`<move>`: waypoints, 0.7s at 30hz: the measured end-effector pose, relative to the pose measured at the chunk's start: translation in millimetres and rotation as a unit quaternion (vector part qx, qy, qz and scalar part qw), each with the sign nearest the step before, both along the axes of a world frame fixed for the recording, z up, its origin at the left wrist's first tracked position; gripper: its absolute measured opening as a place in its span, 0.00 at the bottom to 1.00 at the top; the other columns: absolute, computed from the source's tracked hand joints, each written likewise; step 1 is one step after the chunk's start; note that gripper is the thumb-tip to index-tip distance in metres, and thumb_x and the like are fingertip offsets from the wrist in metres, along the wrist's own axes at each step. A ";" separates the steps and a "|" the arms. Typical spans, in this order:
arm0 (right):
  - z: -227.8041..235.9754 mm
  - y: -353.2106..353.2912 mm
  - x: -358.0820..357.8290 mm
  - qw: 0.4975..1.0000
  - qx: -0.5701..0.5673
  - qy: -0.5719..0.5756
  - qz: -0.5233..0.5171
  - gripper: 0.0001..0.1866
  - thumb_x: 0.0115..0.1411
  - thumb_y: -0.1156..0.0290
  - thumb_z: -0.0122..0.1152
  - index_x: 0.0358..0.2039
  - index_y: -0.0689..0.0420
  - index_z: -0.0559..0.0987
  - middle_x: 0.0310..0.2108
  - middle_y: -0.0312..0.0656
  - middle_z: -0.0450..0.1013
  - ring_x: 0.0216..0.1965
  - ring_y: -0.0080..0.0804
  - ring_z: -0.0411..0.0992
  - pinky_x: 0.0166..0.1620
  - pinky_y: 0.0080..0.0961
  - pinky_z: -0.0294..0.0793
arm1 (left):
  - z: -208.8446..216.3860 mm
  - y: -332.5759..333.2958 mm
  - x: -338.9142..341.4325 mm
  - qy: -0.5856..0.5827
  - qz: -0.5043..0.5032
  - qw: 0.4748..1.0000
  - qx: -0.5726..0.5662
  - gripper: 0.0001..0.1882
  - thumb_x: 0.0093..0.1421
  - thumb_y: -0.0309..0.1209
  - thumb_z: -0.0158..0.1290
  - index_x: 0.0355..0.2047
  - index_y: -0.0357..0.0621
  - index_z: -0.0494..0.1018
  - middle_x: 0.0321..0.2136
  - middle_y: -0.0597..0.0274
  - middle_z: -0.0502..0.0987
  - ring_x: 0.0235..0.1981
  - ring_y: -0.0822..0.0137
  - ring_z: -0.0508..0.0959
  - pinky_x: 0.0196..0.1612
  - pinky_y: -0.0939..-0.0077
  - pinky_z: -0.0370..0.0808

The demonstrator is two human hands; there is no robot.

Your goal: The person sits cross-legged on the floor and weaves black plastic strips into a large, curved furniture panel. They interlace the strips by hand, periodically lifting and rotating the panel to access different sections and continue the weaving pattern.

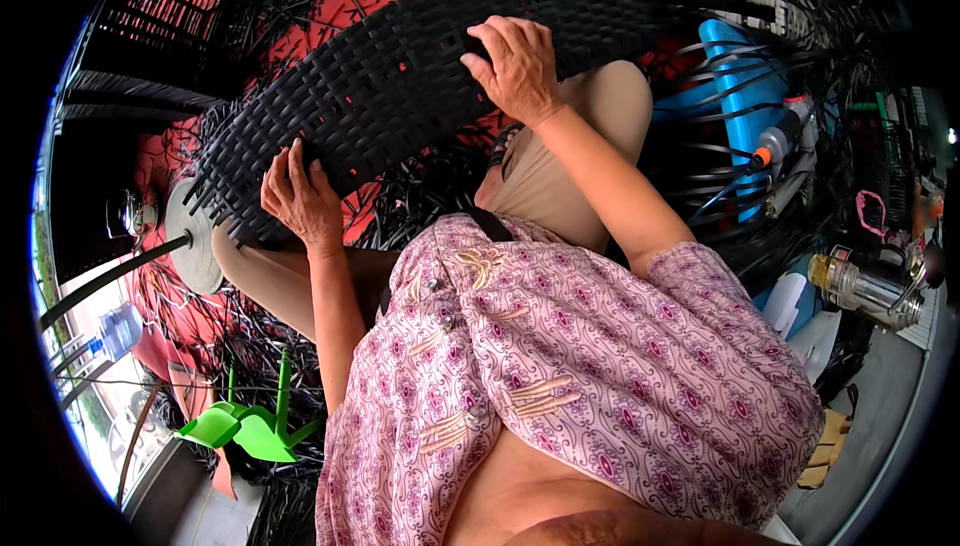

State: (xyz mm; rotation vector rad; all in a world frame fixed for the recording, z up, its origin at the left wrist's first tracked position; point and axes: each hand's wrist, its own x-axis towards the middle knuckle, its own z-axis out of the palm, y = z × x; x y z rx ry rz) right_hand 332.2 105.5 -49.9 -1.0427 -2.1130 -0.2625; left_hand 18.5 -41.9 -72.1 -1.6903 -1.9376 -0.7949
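Observation:
A long black woven strip panel [390, 76] lies across my lap and knees, rising toward the far right. It has a tight basket weave with small gaps that show red beneath, and loose strip ends at its left end. Near the left part of its lower edge, my left hand [297, 196] rests on the weave, fingers apart. My right hand [518, 68] lies on the panel further right and higher up, fingers slightly bent and thumb out to the side. Both palms face down, and neither hand visibly grips anything.
Loose black strips [400, 208] litter the red floor covering [150, 171]. At right are a blue plastic piece [738, 96], a tool with an orange tip [780, 136] and a clear jar [865, 286]. At left stand a grey round disc [192, 241] and a green plastic object [255, 431].

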 end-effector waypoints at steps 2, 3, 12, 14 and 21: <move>1.7 5.2 9.3 1.000 0.012 0.009 -0.016 0.17 0.59 0.58 0.65 0.46 0.48 0.76 0.46 0.34 0.71 0.49 0.36 0.68 0.54 0.39 0.64 | -1.1 0.4 -0.1 -0.001 -0.001 1.000 -0.001 0.21 0.64 0.34 0.56 0.58 0.55 0.76 0.54 0.63 0.74 0.58 0.59 0.70 0.63 0.59 0.61; 2.9 3.8 12.2 1.000 0.002 0.002 -0.014 0.16 0.60 0.57 0.64 0.46 0.49 0.76 0.46 0.34 0.71 0.49 0.37 0.68 0.55 0.39 0.64 | -1.1 1.2 0.8 0.000 -0.002 1.000 0.003 0.21 0.64 0.34 0.56 0.58 0.54 0.76 0.54 0.63 0.74 0.58 0.59 0.70 0.63 0.58 0.61; 6.2 14.9 34.8 0.997 -0.002 0.027 -0.078 0.18 0.59 0.59 0.65 0.47 0.50 0.75 0.45 0.36 0.71 0.50 0.38 0.67 0.53 0.41 0.64 | -3.4 -1.1 -3.6 0.010 -0.004 1.000 0.001 0.21 0.67 0.36 0.52 0.60 0.52 0.74 0.55 0.60 0.74 0.58 0.56 0.70 0.62 0.57 0.61; 6.4 17.7 41.7 0.997 -0.001 0.002 -0.074 0.18 0.59 0.58 0.66 0.47 0.50 0.75 0.46 0.35 0.71 0.50 0.38 0.67 0.54 0.41 0.63 | -2.7 -0.1 -3.4 0.008 -0.008 1.000 0.002 0.21 0.67 0.37 0.52 0.60 0.52 0.74 0.55 0.60 0.74 0.58 0.56 0.70 0.62 0.58 0.61; 7.3 22.4 60.6 0.996 -0.005 -0.020 -0.083 0.17 0.59 0.55 0.65 0.45 0.47 0.77 0.46 0.34 0.69 0.51 0.37 0.67 0.56 0.40 0.63 | 2.0 -0.8 0.3 0.002 -0.011 1.000 0.002 0.21 0.67 0.36 0.52 0.60 0.52 0.74 0.55 0.60 0.74 0.58 0.57 0.70 0.62 0.58 0.61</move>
